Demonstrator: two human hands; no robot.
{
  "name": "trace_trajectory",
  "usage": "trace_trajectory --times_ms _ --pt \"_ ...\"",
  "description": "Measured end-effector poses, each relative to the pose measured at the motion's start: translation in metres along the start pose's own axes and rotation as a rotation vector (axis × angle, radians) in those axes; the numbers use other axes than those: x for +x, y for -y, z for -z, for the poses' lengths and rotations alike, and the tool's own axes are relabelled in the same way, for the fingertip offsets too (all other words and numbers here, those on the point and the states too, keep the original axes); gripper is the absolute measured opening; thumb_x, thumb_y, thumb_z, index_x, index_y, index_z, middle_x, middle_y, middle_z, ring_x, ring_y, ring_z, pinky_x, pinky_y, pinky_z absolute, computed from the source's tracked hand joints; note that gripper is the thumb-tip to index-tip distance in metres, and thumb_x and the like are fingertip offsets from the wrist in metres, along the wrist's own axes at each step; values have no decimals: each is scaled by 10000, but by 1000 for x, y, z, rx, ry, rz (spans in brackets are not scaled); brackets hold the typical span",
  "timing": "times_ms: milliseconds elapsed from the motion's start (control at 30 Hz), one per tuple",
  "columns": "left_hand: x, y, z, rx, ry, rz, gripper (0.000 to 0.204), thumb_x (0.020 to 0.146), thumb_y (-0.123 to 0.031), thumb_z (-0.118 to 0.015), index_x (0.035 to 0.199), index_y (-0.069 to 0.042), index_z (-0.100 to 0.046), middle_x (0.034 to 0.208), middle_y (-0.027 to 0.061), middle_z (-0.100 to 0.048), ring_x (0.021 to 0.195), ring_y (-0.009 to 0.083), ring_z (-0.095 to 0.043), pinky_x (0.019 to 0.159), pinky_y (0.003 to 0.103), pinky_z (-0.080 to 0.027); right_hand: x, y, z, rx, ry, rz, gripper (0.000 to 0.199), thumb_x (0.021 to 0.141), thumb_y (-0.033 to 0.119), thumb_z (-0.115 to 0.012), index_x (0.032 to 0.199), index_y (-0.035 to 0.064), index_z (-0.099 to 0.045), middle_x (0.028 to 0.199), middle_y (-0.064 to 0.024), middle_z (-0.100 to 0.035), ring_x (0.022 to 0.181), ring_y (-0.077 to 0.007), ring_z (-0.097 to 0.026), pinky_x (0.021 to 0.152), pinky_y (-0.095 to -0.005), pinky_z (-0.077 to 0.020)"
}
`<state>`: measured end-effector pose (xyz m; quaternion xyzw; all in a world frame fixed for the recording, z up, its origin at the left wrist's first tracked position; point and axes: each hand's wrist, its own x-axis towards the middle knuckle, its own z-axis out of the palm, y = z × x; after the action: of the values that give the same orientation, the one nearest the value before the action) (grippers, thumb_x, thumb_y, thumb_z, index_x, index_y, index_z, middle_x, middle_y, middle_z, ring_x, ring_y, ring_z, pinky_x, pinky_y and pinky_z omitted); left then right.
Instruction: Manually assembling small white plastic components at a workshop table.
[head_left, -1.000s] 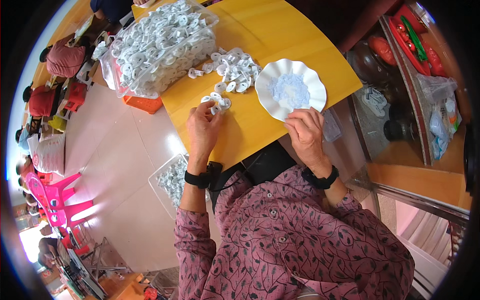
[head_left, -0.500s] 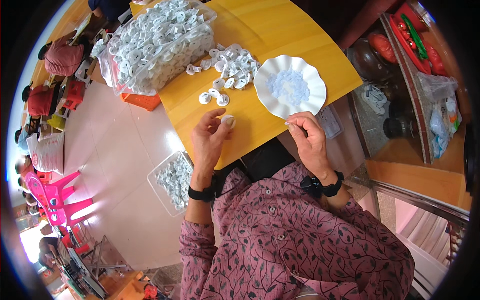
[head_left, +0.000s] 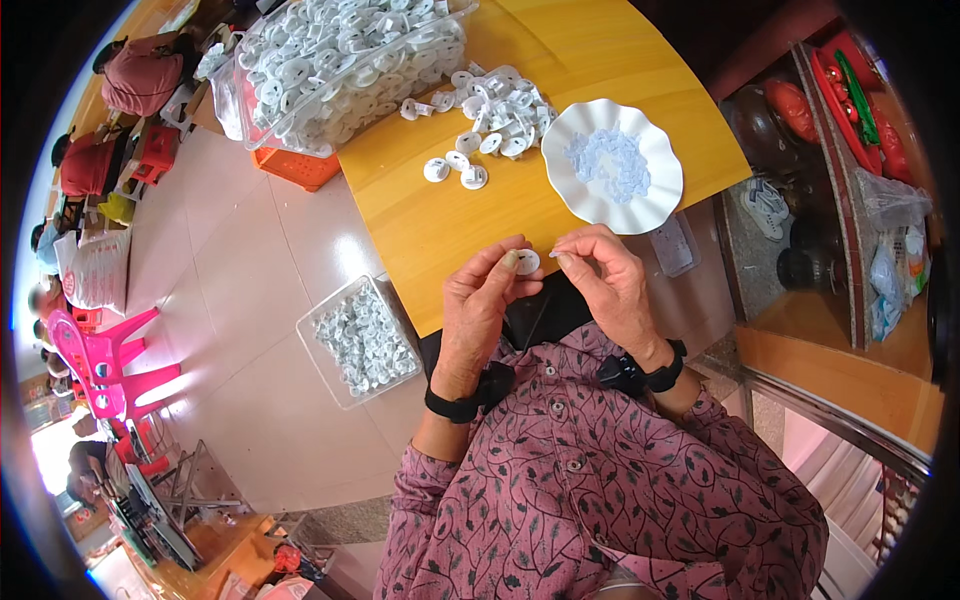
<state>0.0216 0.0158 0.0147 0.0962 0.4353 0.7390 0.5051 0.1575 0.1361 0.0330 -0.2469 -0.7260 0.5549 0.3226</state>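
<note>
Between the thumb and fingers of my left hand (head_left: pixel 478 300) is a round white plastic part (head_left: pixel 525 262), its flat face turned up. My right hand (head_left: pixel 612 285) pinches a small pale translucent piece (head_left: pixel 556 254) just right of that part, the two a little apart. Beyond my right hand, a white wavy-rimmed plate (head_left: pixel 655 205) carries many small pale bluish pieces (head_left: pixel 610 165). A loose heap of white plastic parts (head_left: pixel 505 110) lies left of the plate, with several strays (head_left: pixel 437 169) nearer to me.
A clear bin (head_left: pixel 390 85) heaped with white parts stands at the table's (head_left: pixel 400 240) far left. On the floor, a clear tub (head_left: pixel 365 345) holds more parts, near an orange crate (head_left: pixel 298 170). Shelving (head_left: pixel 830 200) rises at right. A pink stool (head_left: pixel 105 370) and people sit further left.
My left hand has moved right and nearer to me with the round part. My right hand has come slightly left and down, so the hands are now close together. The view has shifted.
</note>
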Motion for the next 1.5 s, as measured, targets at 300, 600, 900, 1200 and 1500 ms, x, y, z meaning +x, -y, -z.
trace_trajectory --times_ms 300,600,900,1200,1500 --pt "-1 -4 1 335 -197 -148 265 991 -132 -635 1207 21 -646 931 71 -705 808 138 -681 745 268 -572 3 -2 -13 3 23 -94 74 918 58 -690 953 -7 -686 915 -70 -658 852 -163 -626 752 -282 -489" --pt "-1 5 3 376 -64 -110 166 990 -127 -638 1081 8 -668 871 26 -666 758 88 -608 641 229 -508 7 -7 -24 -58 15 32 78 911 31 -690 981 -2 -702 922 -80 -653 853 -183 -640 743 -292 -514" --pt "-2 6 3 404 -70 -153 143 978 -91 -641 1073 10 -676 890 31 -670 763 83 -611 643 222 -509 9 -7 -29 -209 -41 103 99 883 -2 -709 982 8 -706 931 -86 -633 832 -212 -658 694 -318 -547" --pt "1 3 7 949 -69 -515 122 904 -33 -666 1004 19 -715 863 69 -597 683 110 -576 567 264 -439 19 -6 -19 -416 96 297 169 834 -49 -693 981 31 -708 924 -84 -634 839 -265 -662 708 -343 -542" --pt "-9 -3 16 603 -233 -109 224 985 -141 -641 1121 35 -668 862 26 -671 685 74 -613 579 206 -507 15 -18 -27 -506 62 193 114 867 5 -683 981 10 -686 885 -119 -648 803 -324 -665 696 -381 -536"
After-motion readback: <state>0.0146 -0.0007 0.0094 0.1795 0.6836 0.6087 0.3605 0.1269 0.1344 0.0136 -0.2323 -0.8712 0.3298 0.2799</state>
